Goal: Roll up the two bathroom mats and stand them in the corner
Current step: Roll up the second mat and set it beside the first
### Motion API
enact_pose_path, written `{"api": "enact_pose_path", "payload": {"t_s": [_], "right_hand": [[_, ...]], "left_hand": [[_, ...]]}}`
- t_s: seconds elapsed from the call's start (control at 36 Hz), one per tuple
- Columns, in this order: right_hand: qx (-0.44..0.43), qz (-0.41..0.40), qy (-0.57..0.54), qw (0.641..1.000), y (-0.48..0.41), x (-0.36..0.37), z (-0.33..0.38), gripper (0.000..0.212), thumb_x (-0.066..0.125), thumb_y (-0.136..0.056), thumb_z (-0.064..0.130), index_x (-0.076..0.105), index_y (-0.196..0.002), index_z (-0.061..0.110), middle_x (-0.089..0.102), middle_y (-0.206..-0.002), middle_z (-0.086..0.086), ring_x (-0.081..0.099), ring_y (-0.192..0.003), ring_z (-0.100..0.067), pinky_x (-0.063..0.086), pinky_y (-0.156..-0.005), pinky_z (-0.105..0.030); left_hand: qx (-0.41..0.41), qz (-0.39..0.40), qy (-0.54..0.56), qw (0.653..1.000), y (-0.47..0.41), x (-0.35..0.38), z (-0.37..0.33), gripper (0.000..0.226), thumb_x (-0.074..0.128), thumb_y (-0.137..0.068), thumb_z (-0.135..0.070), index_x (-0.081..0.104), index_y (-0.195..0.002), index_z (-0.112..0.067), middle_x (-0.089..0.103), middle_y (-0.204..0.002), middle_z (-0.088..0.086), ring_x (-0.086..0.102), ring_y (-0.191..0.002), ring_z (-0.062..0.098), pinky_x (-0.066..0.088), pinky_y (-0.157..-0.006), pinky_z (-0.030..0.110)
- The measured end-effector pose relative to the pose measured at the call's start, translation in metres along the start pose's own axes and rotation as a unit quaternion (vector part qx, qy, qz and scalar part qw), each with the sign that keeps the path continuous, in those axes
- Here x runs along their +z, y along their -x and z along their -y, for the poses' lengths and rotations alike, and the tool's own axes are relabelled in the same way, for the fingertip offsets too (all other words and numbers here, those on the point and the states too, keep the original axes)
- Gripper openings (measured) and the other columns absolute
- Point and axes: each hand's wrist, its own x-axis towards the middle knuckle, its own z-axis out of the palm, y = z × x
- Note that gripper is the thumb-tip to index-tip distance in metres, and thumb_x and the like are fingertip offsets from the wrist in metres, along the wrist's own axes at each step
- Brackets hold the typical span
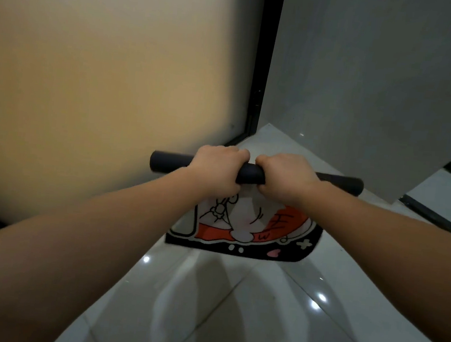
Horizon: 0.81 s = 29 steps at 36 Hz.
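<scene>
A bathroom mat [243, 227] with a black border and a red and white cartoon print hangs in the air, partly rolled. Its rolled part is a dark tube [168, 163] held level, with the black underside outward. My left hand [216, 167] and my right hand [287, 176] grip the tube side by side near its middle, fingers wrapped over the top. The unrolled end dangles below my hands above the floor. Only this one mat is in view.
A frosted glass panel [102, 90] with a black frame [265, 64] stands on the left. It meets a grey wall [379, 75] at a corner [255, 135] just beyond my hands. Glossy white floor tiles [233, 309] lie below. A dark threshold strip [435, 216] runs at the right.
</scene>
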Motion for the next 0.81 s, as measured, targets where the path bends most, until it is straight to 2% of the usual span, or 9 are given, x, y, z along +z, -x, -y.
{"api": "enact_pose_path", "payload": {"t_s": [0.06,0.14,0.22,0.31,0.42,0.5,0.58,0.69,0.81], "right_hand": [[-0.027,-0.044,0.031,0.998,0.003,0.003,0.001,0.019,0.053,-0.087,0.030,0.053,-0.104,0.020,0.064,-0.095,-0.001,0.061,-0.086,-0.025,0.033,-0.062,-0.032],[-0.039,-0.088,0.042,0.994,0.004,0.003,0.000,0.022,0.053,-0.088,0.030,0.053,-0.107,0.018,0.064,-0.098,-0.002,0.062,-0.087,-0.025,0.032,-0.062,-0.032],[-0.047,-0.135,0.041,0.989,0.004,0.006,-0.002,0.022,0.066,-0.080,0.025,0.059,-0.096,0.013,0.065,-0.081,-0.006,0.063,-0.071,-0.030,0.033,-0.056,-0.032],[-0.051,-0.180,0.042,0.981,0.006,0.009,-0.001,0.025,0.078,-0.066,0.022,0.060,-0.079,0.011,0.063,-0.065,-0.008,0.059,-0.053,-0.030,0.032,-0.049,-0.031],[-0.053,-0.061,0.021,0.997,0.002,0.000,-0.003,0.023,0.059,-0.082,0.035,0.054,-0.098,0.019,0.062,-0.090,-0.002,0.059,-0.078,-0.025,0.034,-0.061,-0.032],[-0.022,0.073,-0.045,0.996,-0.005,-0.010,-0.006,0.033,0.062,-0.075,0.042,0.054,-0.103,0.028,0.060,-0.087,0.003,0.053,-0.076,-0.020,0.036,-0.063,-0.030],[0.020,0.147,-0.109,0.983,-0.009,-0.014,-0.012,0.039,0.067,-0.069,0.042,0.056,-0.105,0.031,0.061,-0.087,0.004,0.057,-0.079,-0.020,0.043,-0.066,-0.031],[0.030,0.138,-0.111,0.984,-0.011,-0.011,-0.015,0.024,0.066,-0.073,0.037,0.059,-0.093,0.027,0.061,-0.080,0.003,0.059,-0.076,-0.021,0.044,-0.063,-0.031],[0.011,0.068,-0.032,0.997,-0.005,-0.006,-0.014,0.010,0.058,-0.079,0.033,0.051,-0.083,0.027,0.054,-0.072,0.004,0.055,-0.070,-0.022,0.041,-0.061,-0.032]], "left_hand": [[-0.010,0.063,0.039,0.997,-0.002,-0.003,0.002,0.037,0.064,-0.073,-0.036,0.051,-0.105,-0.026,0.062,-0.094,-0.003,0.060,-0.086,0.022,0.038,-0.062,0.031],[-0.018,0.087,0.096,0.991,-0.004,-0.004,0.004,0.051,0.066,-0.069,-0.033,0.049,-0.116,-0.030,0.065,-0.098,-0.003,0.060,-0.085,0.022,0.046,-0.067,0.031],[-0.033,0.103,0.139,0.984,-0.005,-0.009,0.007,0.061,0.068,-0.068,-0.030,0.044,-0.123,-0.030,0.063,-0.098,-0.004,0.059,-0.083,0.021,0.050,-0.070,0.033],[-0.033,0.122,0.132,0.983,-0.008,-0.012,0.006,0.045,0.068,-0.069,-0.028,0.054,-0.112,-0.028,0.063,-0.091,-0.003,0.060,-0.081,0.021,0.048,-0.067,0.031],[-0.024,0.072,0.083,0.994,-0.005,-0.006,0.003,0.024,0.061,-0.077,-0.026,0.058,-0.101,-0.022,0.059,-0.083,-0.003,0.060,-0.082,0.023,0.043,-0.064,0.031],[-0.017,0.003,0.018,1.000,0.001,0.005,0.001,0.021,0.057,-0.082,-0.024,0.053,-0.103,-0.022,0.062,-0.090,0.001,0.060,-0.085,0.026,0.039,-0.063,0.033],[-0.021,-0.053,-0.003,0.998,0.004,0.011,0.001,0.020,0.058,-0.082,-0.023,0.050,-0.101,-0.021,0.063,-0.096,0.001,0.061,-0.088,0.026,0.040,-0.065,0.035],[-0.021,-0.058,-0.015,0.998,0.001,0.008,-0.002,0.024,0.060,-0.082,-0.028,0.048,-0.101,-0.021,0.061,-0.100,0.000,0.060,-0.091,0.025,0.039,-0.067,0.035],[-0.026,0.027,0.035,0.999,-0.006,0.000,-0.002,0.031,0.063,-0.076,-0.036,0.046,-0.099,-0.024,0.061,-0.095,-0.002,0.056,-0.081,0.021,0.039,-0.065,0.033]]}}
